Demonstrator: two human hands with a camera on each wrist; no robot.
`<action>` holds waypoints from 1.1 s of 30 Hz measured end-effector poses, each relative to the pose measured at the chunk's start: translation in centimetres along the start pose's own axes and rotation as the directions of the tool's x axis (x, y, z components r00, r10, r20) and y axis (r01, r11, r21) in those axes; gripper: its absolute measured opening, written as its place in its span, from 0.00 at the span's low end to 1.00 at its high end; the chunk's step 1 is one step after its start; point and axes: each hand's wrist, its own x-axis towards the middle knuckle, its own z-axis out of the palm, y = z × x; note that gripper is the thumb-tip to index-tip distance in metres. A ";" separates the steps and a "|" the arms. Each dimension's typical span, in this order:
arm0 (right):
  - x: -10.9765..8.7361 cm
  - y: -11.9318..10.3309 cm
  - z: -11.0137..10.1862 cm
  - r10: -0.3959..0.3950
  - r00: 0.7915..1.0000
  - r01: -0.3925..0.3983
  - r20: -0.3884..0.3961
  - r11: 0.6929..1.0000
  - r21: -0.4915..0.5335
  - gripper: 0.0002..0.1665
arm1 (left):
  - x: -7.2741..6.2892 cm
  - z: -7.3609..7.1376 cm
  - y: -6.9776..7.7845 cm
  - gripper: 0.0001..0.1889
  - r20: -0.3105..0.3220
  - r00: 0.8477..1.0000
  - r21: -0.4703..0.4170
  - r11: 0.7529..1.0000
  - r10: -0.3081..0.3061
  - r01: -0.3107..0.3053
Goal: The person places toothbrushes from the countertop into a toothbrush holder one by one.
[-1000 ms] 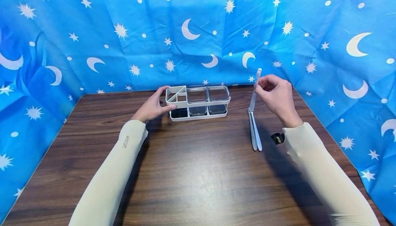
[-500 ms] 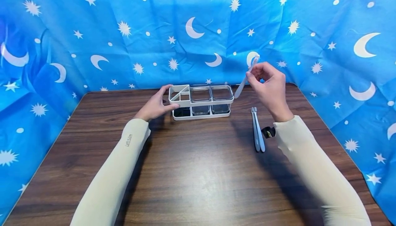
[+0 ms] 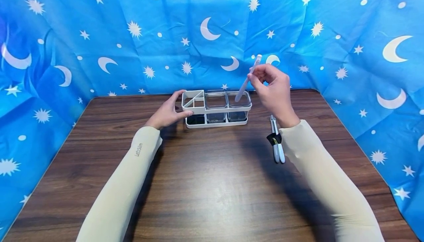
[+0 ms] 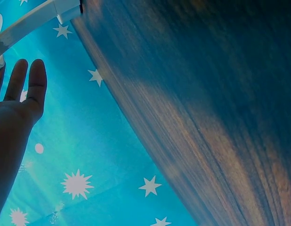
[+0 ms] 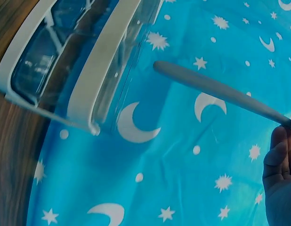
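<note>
In the head view, I am watching the right hand (image 3: pixel 273 90) pinching a slender pale utensil (image 3: pixel 243 87) beside the right end of the white rack (image 3: pixel 225 110), its long axis slanting down toward the rack's rightmost upper glass container (image 3: pixel 245 101), while the left hand (image 3: pixel 168 113) is gripping the rack's far-left end. In the left wrist view, two fingers are extending beside the rack. In the right wrist view, I am seeing the utensil's rounded end pointing rackward, visibly apart from it, the right hand lying nearer that end.
</note>
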 end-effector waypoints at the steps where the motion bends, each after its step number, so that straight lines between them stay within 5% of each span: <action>1: 0.1 0.4 0.3 -0.012 1.000 0.012 0.007 1.000 -0.004 0.08 | 0.0 0.0 0.0 0.49 -0.002 1.000 0.000 1.000 0.004 -0.004; 7: 0.2 1.9 2.3 -0.052 0.998 0.051 0.041 0.999 0.015 0.09 | 0.1 0.0 -0.2 0.49 -0.005 1.000 0.005 1.000 0.013 -0.013; 33: 0.0 0.4 8.4 -0.179 0.979 0.167 0.101 0.980 0.110 0.08 | 0.2 0.0 0.0 0.49 0.004 1.000 -0.028 1.000 0.006 -0.006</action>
